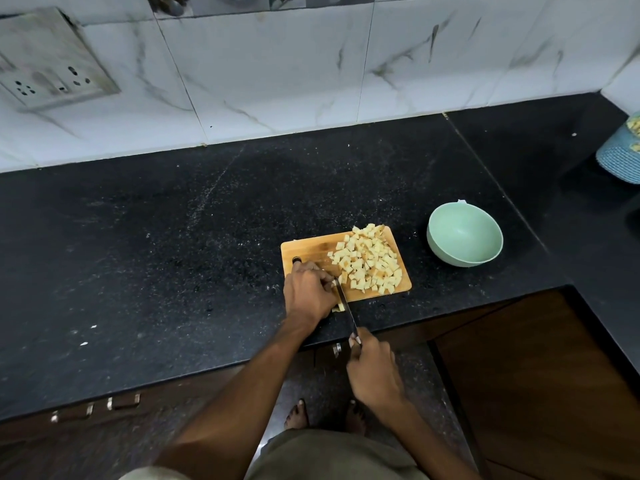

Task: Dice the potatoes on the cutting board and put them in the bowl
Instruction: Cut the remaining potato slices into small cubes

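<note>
On the cutting board (304, 249), left fingers (327, 284) pin a potato piece (340, 307) beside the knife (346, 306) gripped by the right hand (374, 370).

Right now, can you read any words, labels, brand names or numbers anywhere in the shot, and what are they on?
No readable text anywhere in this view.
Blue cloth item at the right edge: a yellow print, too cropped and blurred to read.
Switch and socket plate on the wall: no legible markings.
Cutting board, green bowl, knife: no visible lettering.

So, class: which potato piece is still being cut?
The potato piece under the left hand, against the knife; the diced potatoes lie loose.
</note>
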